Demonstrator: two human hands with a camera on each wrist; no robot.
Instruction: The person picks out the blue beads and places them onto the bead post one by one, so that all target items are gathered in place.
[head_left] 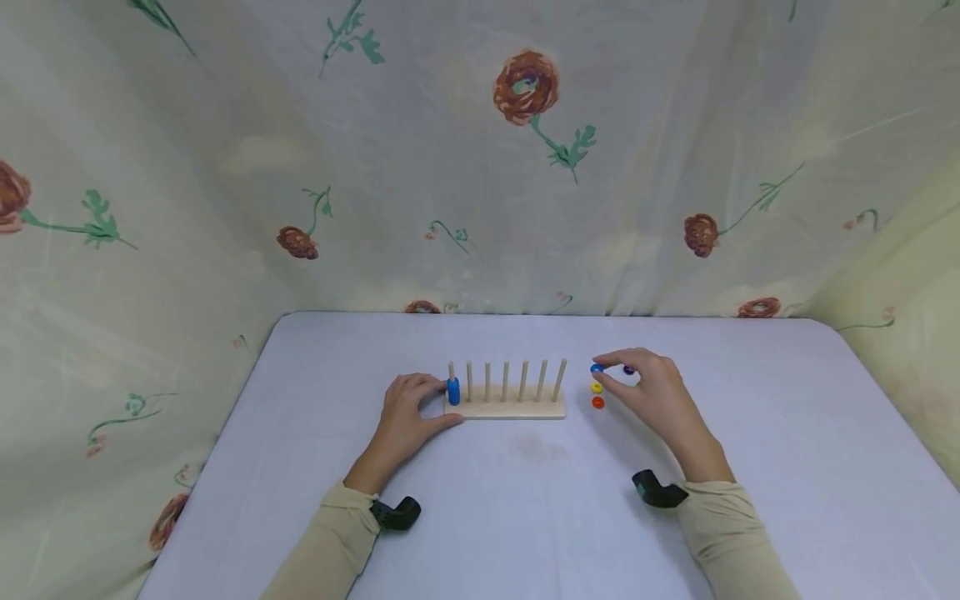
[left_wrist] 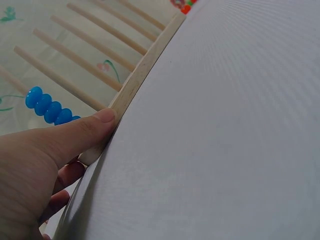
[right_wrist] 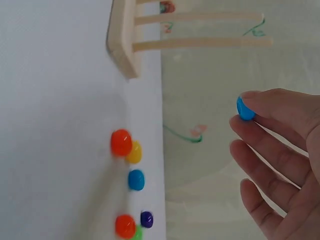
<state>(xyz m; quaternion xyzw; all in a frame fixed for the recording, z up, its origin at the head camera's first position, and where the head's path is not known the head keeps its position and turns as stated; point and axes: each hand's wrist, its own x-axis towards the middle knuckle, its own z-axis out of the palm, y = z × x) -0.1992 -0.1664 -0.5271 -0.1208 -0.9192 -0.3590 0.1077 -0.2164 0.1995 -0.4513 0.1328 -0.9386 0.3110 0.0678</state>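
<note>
A pale wooden peg stand [head_left: 504,409] lies on the table with several upright pegs. Blue beads [head_left: 453,392] are stacked on its leftmost peg; in the left wrist view they form a row beside the thumb. My left hand [head_left: 406,417] grips the stand's left end, thumb [left_wrist: 82,132] against the front edge and fingers round behind. To the right of the stand, my right hand [head_left: 654,386] pinches one blue bead [right_wrist: 245,109] between thumb and forefinger, raised off the table. Its other fingers are spread apart. No bead shows on the other pegs.
Loose beads lie on the white table under the right hand: a yellow bead [head_left: 597,388], an orange-red bead [head_left: 597,402], a purple bead [right_wrist: 146,219], another blue bead [right_wrist: 136,180] and a partly hidden green bead [right_wrist: 137,233]. A flowered curtain [head_left: 420,167] hangs behind the table.
</note>
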